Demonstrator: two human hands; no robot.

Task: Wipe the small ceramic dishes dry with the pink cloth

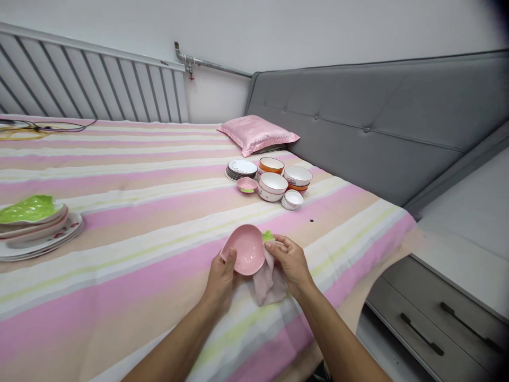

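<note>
A pink bowl (247, 249) with a green leaf-shaped handle (268, 235) is tilted towards me above the bed. My left hand (222, 278) grips its left rim, thumb on the inside. My right hand (289, 260) pinches a pale pink cloth (270, 284) against the leaf handle, and the cloth hangs down beside the bowl. Beyond them stand a similar small pink bowl (247, 184), a stack of plates (242, 167), a white bowl with a red rim (272, 187), and a stack of small white dishes (293, 199).
More bowls (298, 176) stand near the pink pillow (258, 132). At left, a green leaf-shaped dish (27, 208) tops stacked plates (71, 233). Cables (35, 128) lie far left on the striped bedspread (139, 239). A grey headboard (377, 101) and a drawer cabinet (445, 313) border the right.
</note>
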